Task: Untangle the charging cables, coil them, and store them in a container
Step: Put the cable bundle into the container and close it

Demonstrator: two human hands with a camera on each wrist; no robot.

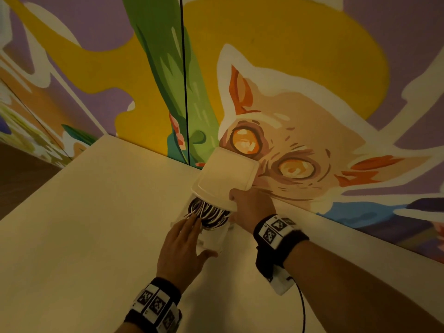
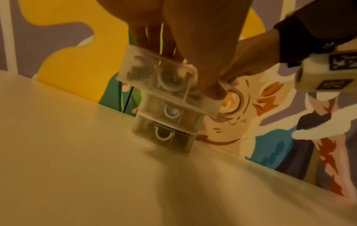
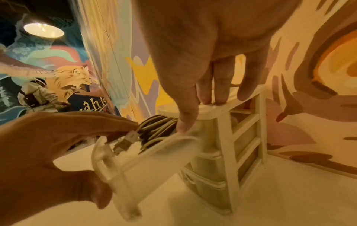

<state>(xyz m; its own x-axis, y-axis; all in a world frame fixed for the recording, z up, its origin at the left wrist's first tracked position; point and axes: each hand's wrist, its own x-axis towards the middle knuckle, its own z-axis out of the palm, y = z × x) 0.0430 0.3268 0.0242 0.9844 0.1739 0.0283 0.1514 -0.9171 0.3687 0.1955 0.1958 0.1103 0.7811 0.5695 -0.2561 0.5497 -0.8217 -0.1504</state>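
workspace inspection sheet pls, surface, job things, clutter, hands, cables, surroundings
surface: pale tabletop, set against the wall.
job's things: small three-drawer organiser; top drawer pulled out, lower two closed.
clutter: nothing seen.
grippers: left hand has straight fingers on the cables, thumb under the drawer front; right hand rests on the organiser top, steadying it.
cables: coiled black and white charging cables sit in the open drawer, one white plug end sticking up.
surroundings: painted cat mural on the wall; ceiling lamp.
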